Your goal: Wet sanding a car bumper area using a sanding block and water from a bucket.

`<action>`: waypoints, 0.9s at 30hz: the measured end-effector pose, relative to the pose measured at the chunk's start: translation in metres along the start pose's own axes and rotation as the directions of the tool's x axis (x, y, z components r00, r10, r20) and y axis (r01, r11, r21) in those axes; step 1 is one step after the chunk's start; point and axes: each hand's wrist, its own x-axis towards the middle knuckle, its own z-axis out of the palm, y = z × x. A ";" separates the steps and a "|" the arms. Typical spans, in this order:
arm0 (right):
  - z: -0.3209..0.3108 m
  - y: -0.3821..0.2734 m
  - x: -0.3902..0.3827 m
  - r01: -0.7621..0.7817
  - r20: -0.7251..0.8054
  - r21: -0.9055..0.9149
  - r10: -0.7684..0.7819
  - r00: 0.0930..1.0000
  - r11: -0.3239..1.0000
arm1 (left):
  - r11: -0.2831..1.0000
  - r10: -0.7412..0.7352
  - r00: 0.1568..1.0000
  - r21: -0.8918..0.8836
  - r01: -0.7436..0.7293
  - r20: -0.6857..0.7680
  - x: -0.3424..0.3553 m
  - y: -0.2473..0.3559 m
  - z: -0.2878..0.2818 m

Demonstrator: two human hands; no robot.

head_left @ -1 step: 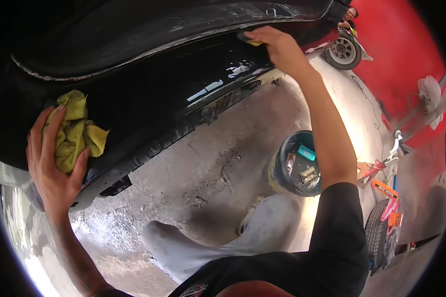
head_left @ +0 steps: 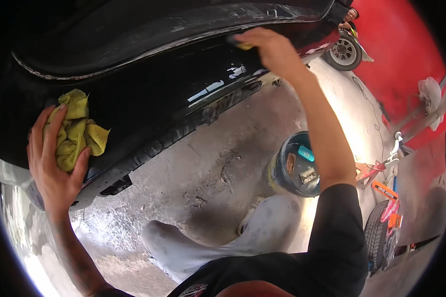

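While the left hand (head_left: pixel 57 153) is curving half open over a yellow cloth (head_left: pixel 74 132), thumb apart, and is holding it against the black car panel (head_left: pixel 148 106) near its left end, the right hand (head_left: pixel 272 48) is gripping a small dark-and-yellow pad (head_left: pixel 245 46) with bent fingers along the panel's right part; whether the pad is touching the surface, cannot tell. Off the panel's near side, a dark bucket (head_left: pixel 276 171) is standing on the floor (head_left: pixel 233 128), and beyond its right end a spoked wheel (head_left: pixel 343 52) is showing.
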 end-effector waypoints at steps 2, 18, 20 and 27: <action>0.013 -0.063 0.021 0.068 -0.020 0.016 -0.067 0.998 0.998 | 1.000 -0.011 0.999 -0.004 0.011 -0.043 -0.002 -0.002 -0.005; -0.002 -0.037 0.014 -0.012 0.011 -0.046 0.012 1.000 0.999 | 0.996 -0.056 0.998 -0.071 0.053 -0.038 -0.011 0.000 -0.007; -0.011 -0.022 0.016 -0.205 0.054 -0.034 0.206 0.977 0.978 | 0.995 -0.054 0.996 -0.092 0.048 -0.073 -0.013 -0.004 -0.013; 0.026 -0.116 0.055 0.157 0.004 0.050 -0.158 0.987 0.986 | 0.997 -0.052 0.998 -0.055 0.050 -0.024 -0.004 -0.003 -0.010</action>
